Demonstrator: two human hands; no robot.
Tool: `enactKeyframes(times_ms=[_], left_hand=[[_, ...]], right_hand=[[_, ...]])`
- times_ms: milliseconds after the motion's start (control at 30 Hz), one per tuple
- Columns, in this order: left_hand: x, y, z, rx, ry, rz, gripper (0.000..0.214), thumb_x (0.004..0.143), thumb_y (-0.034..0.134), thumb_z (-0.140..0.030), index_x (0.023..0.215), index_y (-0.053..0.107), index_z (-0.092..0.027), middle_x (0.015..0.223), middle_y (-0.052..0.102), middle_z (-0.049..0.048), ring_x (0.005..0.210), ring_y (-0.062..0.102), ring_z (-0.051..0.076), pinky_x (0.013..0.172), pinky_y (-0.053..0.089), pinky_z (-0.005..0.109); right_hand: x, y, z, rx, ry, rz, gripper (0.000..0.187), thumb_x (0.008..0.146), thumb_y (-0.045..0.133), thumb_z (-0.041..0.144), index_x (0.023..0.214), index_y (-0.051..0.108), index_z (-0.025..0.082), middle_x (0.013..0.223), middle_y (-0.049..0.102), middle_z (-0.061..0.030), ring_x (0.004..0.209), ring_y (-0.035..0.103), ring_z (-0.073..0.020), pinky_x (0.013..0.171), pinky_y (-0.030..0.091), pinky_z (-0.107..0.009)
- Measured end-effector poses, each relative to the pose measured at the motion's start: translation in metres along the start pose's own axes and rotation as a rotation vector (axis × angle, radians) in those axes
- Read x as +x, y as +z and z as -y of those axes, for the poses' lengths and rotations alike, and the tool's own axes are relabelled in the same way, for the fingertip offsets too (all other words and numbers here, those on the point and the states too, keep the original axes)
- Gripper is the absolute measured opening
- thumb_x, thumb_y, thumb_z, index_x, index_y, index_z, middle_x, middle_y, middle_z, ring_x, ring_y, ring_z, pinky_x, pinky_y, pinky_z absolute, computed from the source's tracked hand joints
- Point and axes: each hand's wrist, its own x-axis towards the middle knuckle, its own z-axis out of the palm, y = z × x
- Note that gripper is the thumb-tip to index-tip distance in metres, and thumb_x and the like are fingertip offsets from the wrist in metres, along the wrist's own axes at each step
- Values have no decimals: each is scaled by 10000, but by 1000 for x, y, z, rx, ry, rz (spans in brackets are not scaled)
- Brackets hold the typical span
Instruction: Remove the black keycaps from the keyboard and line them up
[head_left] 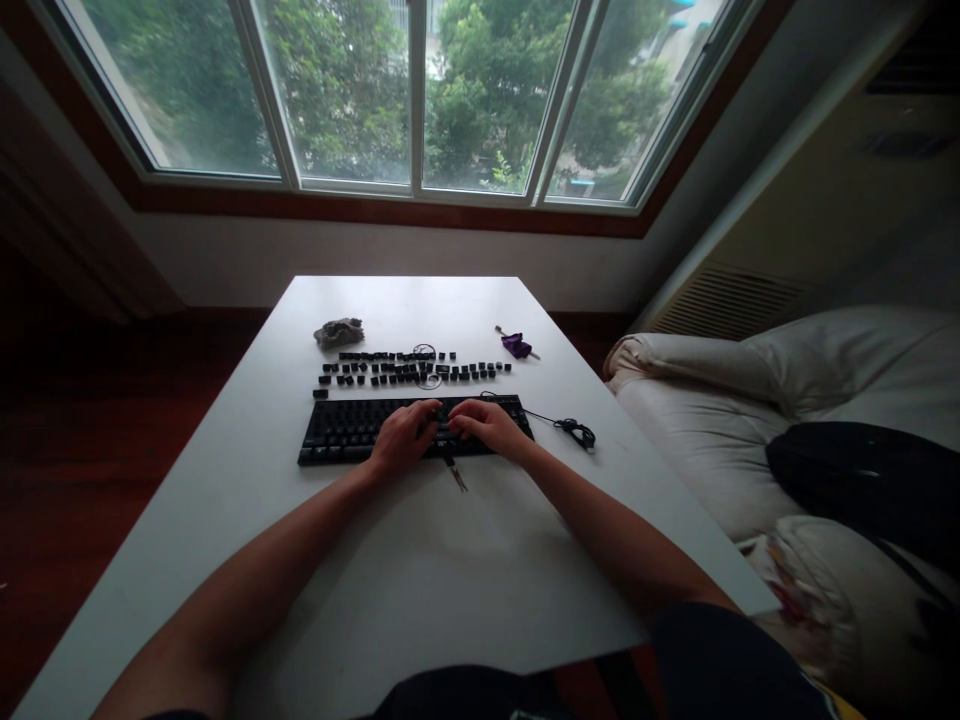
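A black keyboard (341,428) lies across the white table in front of me. My left hand (405,432) rests over its middle, fingers curled in and thumb close to them. My right hand (484,420) is just beside it, fingertips bent down and pressed together at the keys. Whatever sits between the fingertips of either hand is too small to make out. Loose black keycaps (390,379) stand in rough rows behind the keyboard. A small keycap puller (456,474) with thin wire ends lies at the keyboard's front edge, between my forearms.
A crumpled grey cloth (339,332) lies at the table's back left. At the back right is a purple cloth (516,345) with a thin stick or brush. A coiled cable (576,432) sits right of the keyboard. A light sofa (705,410) stands along the table's right side.
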Motion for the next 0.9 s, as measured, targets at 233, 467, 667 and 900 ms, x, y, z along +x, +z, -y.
enactKeyframes(times_ms=[233,467,667,900], left_hand=[[-2,3,2,22,7,16,215,893,586,-257,1107,581,-236,832,658,8,768,622,180,723,467,301],[-2,5,4,23,85,42,168,890,582,-222,1056,607,-236,916,686,23,839,640,187,771,473,303],[-2,5,3,18,126,53,121,912,564,-223,1018,621,-236,999,703,37,898,656,192,813,480,311],[-1,5,3,11,147,54,101,923,566,-222,1004,627,-231,1016,708,41,917,657,194,838,481,317]], right_hand=[[-2,7,0,-84,-31,-85,295,828,703,454,980,668,203,834,722,-37,762,681,-190,685,555,-319],[-2,11,-5,-153,-41,-110,297,802,723,443,971,650,209,816,686,-14,715,627,-164,650,508,-289],[-3,12,-2,-169,-83,-133,279,802,719,392,1001,649,210,812,664,-4,738,605,-156,672,483,-275],[-5,13,2,-224,-123,-75,244,836,679,342,1039,678,207,830,667,-13,754,606,-158,675,478,-269]])
